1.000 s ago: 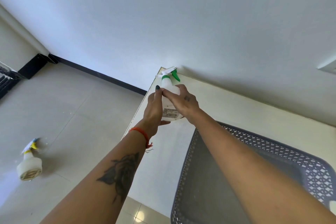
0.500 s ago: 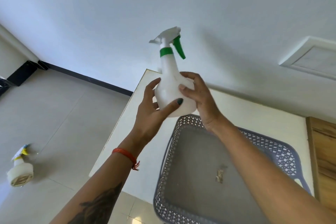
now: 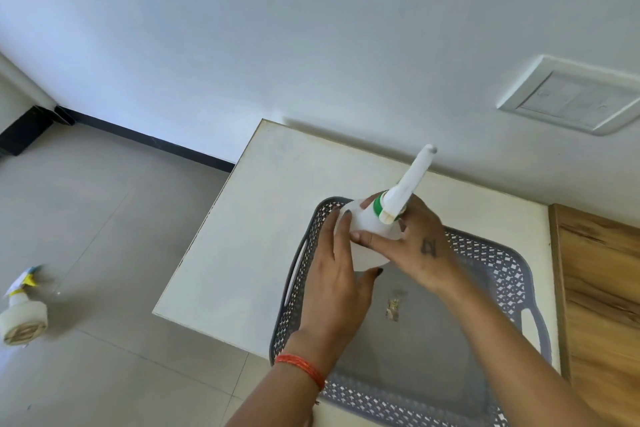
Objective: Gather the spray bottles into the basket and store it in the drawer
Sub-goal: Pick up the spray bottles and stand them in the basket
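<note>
Above the gray basket (image 3: 498, 263), toward its 11 o'clock corner: white spray bottle (image 3: 372, 232), tilted, nozzle pointing to 1 o'clock. Clasped around its body by left hand (image 3: 337, 282) and right hand (image 3: 417, 246). At 9 o'clock, on the floor (image 3: 114, 225): second spray bottle (image 3: 22, 312).

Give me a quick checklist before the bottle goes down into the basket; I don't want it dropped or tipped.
1. Both hands on the green-collared spray bottle: ok, left hand and right hand wrap its body.
2. Bottle over the basket: ok, above its far-left corner.
3. Basket floor free: ok, apart from a small scrap.
4. Basket fully on the table: cannot tell, near edge is out of view.
5. Other bottles gathered: not ok, the yellow-nozzle bottle lies on the floor.
</note>
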